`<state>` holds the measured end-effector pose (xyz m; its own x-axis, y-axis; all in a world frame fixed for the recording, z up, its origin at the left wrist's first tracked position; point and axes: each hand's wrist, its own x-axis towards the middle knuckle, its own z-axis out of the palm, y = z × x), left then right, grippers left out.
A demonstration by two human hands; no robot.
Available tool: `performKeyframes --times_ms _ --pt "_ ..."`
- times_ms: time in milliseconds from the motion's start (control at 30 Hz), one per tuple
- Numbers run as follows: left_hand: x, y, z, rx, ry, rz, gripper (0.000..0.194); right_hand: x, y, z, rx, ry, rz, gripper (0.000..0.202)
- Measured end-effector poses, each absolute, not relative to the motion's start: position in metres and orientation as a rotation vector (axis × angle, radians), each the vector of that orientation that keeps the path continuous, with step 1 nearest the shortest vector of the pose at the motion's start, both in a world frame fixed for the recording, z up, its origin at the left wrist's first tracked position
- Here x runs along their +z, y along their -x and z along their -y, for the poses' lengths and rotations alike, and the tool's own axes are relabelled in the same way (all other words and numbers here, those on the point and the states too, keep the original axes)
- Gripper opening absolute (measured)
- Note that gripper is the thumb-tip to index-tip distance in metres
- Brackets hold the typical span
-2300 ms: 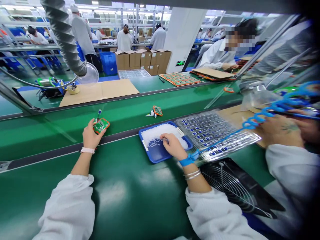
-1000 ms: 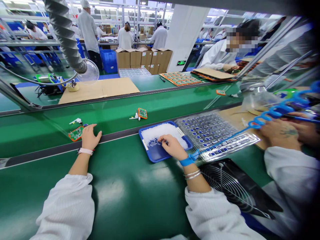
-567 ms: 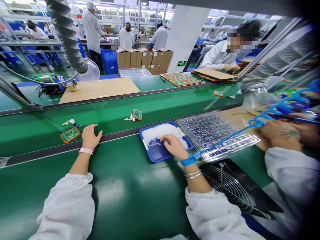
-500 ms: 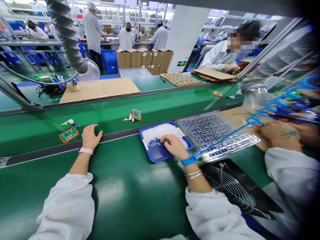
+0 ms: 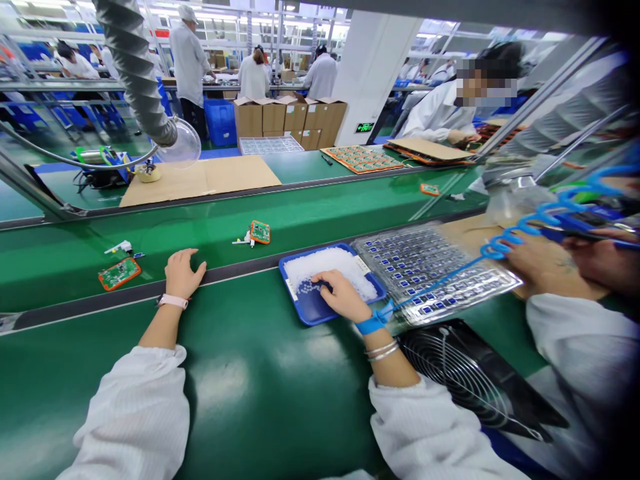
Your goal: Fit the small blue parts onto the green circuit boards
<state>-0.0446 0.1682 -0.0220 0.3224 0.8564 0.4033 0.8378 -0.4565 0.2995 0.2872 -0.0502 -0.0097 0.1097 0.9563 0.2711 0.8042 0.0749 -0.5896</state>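
My left hand [image 5: 184, 275] rests at the dark near edge of the green conveyor belt, fingers spread and holding nothing. Left of it on the belt lies a green circuit board with an orange edge [image 5: 120, 273], a white connector piece [image 5: 119, 247] beside it. My right hand [image 5: 344, 297] is over a blue tray [image 5: 320, 319] of small white translucent pieces [image 5: 345, 262]. Its index finger reaches down to a few loose pieces, with the thumb apart from it. A blue wrist strap [image 5: 371, 324] circles that wrist.
Another circuit board [image 5: 260, 232] lies mid-belt and a third [image 5: 429, 189] farther right. Right of the tray sits a clear blister tray of blue parts [image 5: 410, 273], with a black fan [image 5: 465, 373] nearer. A co-worker's hands [image 5: 545, 263] work at the right behind a coiled blue cord [image 5: 530, 223].
The boards on the belt have shifted left. My right hand has moved slightly left in the blue tray, and its thumb and index finger have parted. My left hand has hardly moved.
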Motion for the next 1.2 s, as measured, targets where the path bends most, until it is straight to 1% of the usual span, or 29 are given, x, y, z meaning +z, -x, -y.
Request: performKeyframes --times_ms 233,333,533,800,1200 --pt "-0.0216 0.0447 -0.1681 0.814 -2.530 -1.608 0.041 -0.0074 -0.2895 0.0508 0.283 1.748 1.695 0.026" --pt "-0.0214 0.0447 -0.1678 0.817 -2.535 -1.598 0.041 -0.0075 -0.2893 0.0508 0.271 1.764 1.670 0.027" --pt "-0.0217 0.0448 -0.1683 0.800 -2.544 -1.608 0.041 -0.0066 -0.2895 0.0512 0.314 1.765 1.691 0.024" --pt "-0.0224 0.0453 -0.1696 0.780 -2.548 -1.604 0.040 -0.0102 -0.2914 0.0502 0.266 1.791 1.629 0.031" --pt "-0.0203 0.0438 -0.1674 0.793 -2.534 -1.605 0.039 -0.0054 -0.2896 0.0505 0.278 1.795 1.625 0.027"
